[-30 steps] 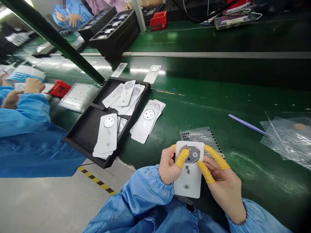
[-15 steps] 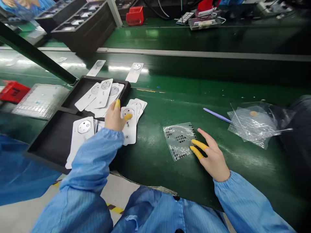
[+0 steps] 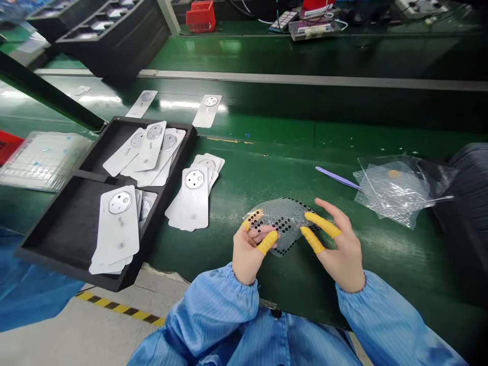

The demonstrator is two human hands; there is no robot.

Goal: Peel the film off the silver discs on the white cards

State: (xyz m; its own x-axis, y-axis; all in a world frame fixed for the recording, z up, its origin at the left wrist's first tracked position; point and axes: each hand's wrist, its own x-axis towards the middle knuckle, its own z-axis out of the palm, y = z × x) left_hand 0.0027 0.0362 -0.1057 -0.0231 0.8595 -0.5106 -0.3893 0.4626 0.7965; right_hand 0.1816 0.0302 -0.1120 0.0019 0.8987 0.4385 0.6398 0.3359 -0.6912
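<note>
A clear plastic sheet with rows of small black dots is bent and held up at its left side. My left hand grips it, thumb in front and fingers showing through from behind. At its right edge is my right hand, index finger stretched out, with a gap between its yellow-covered thumb and finger. Whether those tips touch the sheet is unclear. Yellow finger cots cover some fingers of both hands. Left of the hands, a fanned stack of white cards with round socket-like faces lies on the green table.
A black divided tray at left holds more white cards. Purple tweezers lie beside clear plastic sheets at right. Two single cards lie farther back, one being a white card. A dark post slants across upper left.
My left hand has left the white card stack, moved right and taken hold of the dotted sheet, which is now bent up. My right hand stays by its right edge. The view has shifted slightly.
</note>
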